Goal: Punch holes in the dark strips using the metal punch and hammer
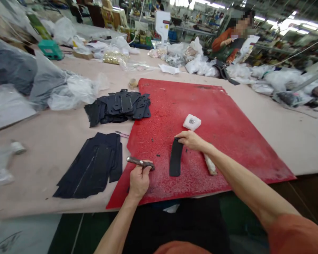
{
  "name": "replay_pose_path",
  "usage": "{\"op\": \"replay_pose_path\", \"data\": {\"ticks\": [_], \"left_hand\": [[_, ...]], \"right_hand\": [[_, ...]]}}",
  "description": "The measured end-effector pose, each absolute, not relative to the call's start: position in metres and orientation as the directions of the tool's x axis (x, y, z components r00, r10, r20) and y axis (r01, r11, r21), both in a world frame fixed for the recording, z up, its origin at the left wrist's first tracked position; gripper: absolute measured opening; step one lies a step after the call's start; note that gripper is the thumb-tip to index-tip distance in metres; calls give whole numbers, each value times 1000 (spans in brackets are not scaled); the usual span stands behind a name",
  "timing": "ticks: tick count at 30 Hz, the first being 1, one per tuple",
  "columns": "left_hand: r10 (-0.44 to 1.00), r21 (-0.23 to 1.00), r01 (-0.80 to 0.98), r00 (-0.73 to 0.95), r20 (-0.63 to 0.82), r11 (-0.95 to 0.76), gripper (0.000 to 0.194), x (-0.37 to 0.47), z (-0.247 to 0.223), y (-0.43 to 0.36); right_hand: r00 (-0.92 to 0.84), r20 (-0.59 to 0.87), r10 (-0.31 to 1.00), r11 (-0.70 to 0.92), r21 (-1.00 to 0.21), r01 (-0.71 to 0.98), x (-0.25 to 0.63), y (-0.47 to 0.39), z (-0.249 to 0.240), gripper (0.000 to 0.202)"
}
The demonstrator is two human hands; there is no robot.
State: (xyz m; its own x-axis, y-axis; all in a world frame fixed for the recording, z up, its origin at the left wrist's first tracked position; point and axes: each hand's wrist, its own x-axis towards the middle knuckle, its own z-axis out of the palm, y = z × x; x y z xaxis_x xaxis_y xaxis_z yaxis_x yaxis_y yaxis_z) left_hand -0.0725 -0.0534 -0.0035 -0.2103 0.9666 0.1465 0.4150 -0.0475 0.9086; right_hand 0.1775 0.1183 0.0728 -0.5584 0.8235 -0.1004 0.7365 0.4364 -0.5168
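Observation:
My left hand [140, 180] is closed around a short metal tool [137, 162] that looks like a hand punch, with its shiny end pointing left. My right hand [192, 140] pinches the upper end of a dark rectangular strip [176, 158], whose lower part hangs toward the red mat [228, 141]. Whether the strip's lower end touches the mat I cannot tell. Just beyond my right hand is a white block [192, 121] with a small grey patch on top. A pale, worn cylindrical piece [210, 165] lies partly hidden under my right forearm.
Left of the mat lie a stack of large dark panels [92, 165] and a heap of smaller dark pieces [122, 106], partly on the mat. A tape roll [133, 83] and a thin pink tool [122, 134] are nearby. Plastic bags [69, 88] crowd the table; another person [230, 40] works across it.

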Motion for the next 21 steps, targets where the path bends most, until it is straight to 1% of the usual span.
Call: {"op": "replay_pose_path", "data": {"ticks": [2, 4, 7, 9, 10, 12, 15, 21], "left_hand": [[966, 893, 448, -210, 153, -44, 21, -72, -2, -53], [965, 881, 472, -209, 159, -43, 22, -71, -1, -53], [963, 874, 485, -219, 160, -35, 22, -70, -1, -54], [962, 872, 488, -225, 153, -24, 22, -69, -3, -55], [962, 872, 490, -227, 149, -19, 22, -69, -4, -56], [960, 872, 490, -236, 148, -14, 22, -68, -5, -56], [955, 881, 473, -255, 150, -12, 21, -67, -2, -55], [967, 924, 382, -231, 109, -13, 20, -51, 12, -34]], "right_hand": [[-515, -47, 856, 433, -478, 764, 172, 103, 44, 36], [-466, 12, 885, 417, -466, 780, 169, 88, 29, 45], [-392, 80, 916, 385, -448, 807, 173, 62, 25, 46], [-370, 104, 923, 379, -415, 827, 179, 39, 25, 47], [-376, 108, 920, 387, -391, 835, 181, 25, 25, 50], [-417, 96, 904, 424, -339, 840, 184, -1, 21, 62], [-477, 60, 877, 472, -294, 831, 183, -30, 13, 74], [-498, 51, 866, 489, -293, 821, 181, -40, 5, 74]]}}
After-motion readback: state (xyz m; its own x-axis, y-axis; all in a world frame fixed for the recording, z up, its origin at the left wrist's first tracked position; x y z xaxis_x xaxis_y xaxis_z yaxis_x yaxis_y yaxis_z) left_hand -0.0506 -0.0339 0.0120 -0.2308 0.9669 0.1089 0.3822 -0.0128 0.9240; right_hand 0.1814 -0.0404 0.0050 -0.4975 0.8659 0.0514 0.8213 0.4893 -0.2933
